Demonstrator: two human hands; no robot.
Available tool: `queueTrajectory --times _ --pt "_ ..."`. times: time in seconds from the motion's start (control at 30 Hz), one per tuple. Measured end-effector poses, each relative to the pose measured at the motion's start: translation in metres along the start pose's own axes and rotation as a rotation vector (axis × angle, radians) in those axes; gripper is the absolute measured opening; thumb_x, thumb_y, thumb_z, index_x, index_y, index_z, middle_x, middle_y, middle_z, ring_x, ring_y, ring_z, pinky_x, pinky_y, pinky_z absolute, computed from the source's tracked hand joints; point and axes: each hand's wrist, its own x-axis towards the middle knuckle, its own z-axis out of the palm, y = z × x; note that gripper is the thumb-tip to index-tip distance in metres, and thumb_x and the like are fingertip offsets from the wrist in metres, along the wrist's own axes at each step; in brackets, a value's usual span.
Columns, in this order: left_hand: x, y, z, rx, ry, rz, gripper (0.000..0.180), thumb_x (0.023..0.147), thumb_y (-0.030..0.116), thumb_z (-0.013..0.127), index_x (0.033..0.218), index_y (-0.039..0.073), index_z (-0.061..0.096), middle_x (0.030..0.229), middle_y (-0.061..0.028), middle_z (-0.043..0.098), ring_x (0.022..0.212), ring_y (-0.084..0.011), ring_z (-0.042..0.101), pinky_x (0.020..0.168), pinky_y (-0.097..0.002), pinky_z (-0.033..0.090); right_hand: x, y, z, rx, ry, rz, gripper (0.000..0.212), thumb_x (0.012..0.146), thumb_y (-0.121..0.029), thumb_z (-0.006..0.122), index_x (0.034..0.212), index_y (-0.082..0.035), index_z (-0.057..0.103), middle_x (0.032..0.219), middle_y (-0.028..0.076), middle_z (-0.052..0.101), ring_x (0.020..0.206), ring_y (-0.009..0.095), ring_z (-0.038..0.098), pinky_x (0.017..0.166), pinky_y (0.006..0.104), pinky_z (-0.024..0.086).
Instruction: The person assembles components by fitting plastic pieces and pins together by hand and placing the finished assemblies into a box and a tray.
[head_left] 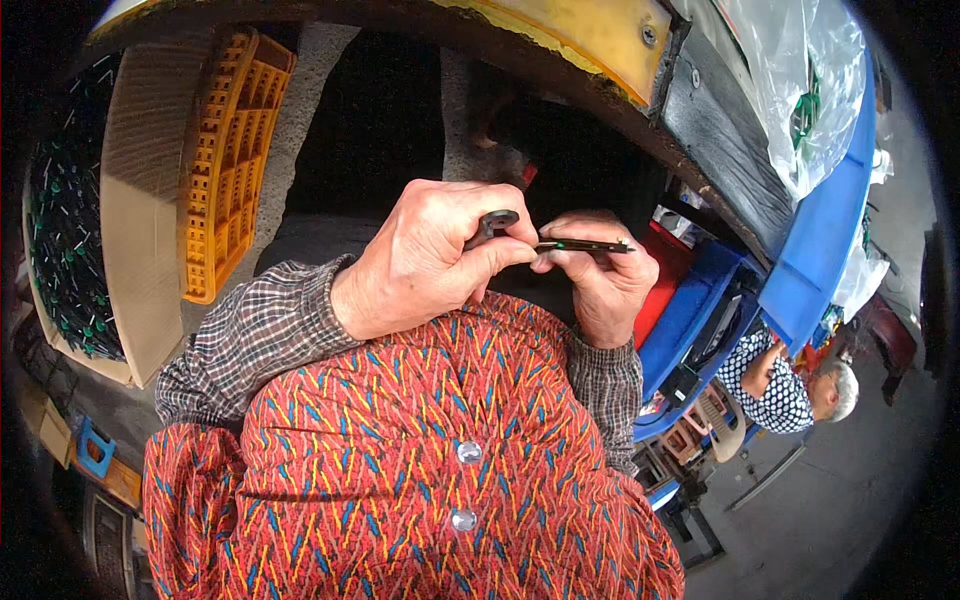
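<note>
My left hand is closed in a pinch on a small black piece with a rounded, loop-like end that sticks up above the thumb. Close beside it, my right hand pinches a slim dark rod with a green spot and a thin shiny tip pointing toward the left fingers. The two hands nearly meet in front of my chest. Fingers cover where the rod's tip meets the left hand, so I cannot tell whether the black piece and the rod are joined.
At far left, a cardboard box holds many dark thin pieces with green and metallic bits, beside an orange plastic crate. Ahead runs a worn table edge. Blue bins, a clear plastic bag and another person are at right.
</note>
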Motion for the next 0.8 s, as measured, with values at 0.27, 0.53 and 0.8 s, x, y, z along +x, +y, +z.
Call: queueTrajectory --times 0.27,0.53,0.8 --pt "0.006 -0.011 -0.003 0.438 0.007 0.502 0.015 0.073 -0.003 0.069 0.085 -0.001 0.060 0.079 -0.0124 0.059 0.066 -0.0241 0.063 0.054 -0.0314 0.050 0.002 -0.009 -0.002 0.187 -0.051 0.293 0.012 0.082 0.007 0.063 0.093 0.010 0.062 0.079 0.010 0.064 0.065 0.015 0.063 0.062 0.0259 0.052" --pt "0.007 -0.012 -0.013 0.882 -0.269 0.726 0.014 0.073 0.008 0.060 0.084 0.000 0.057 0.086 -0.0114 0.055 0.066 -0.0228 0.058 0.054 -0.0315 0.049 0.006 -0.007 -0.011 0.300 -0.165 0.534 0.013 0.084 -0.002 0.065 0.093 0.007 0.063 0.076 0.008 0.063 0.058 0.013 0.059 0.055 0.0251 0.049" --pt "0.011 -0.017 -0.015 1.019 -0.310 0.934 0.019 0.068 0.012 0.060 0.082 0.001 0.056 0.088 -0.0112 0.055 0.068 -0.0193 0.057 0.054 -0.0299 0.049 0.008 -0.006 -0.013 0.381 -0.194 0.711 0.016 0.085 -0.007 0.067 0.094 0.005 0.063 0.076 0.006 0.062 0.049 0.010 0.053 0.043 0.0229 0.042"
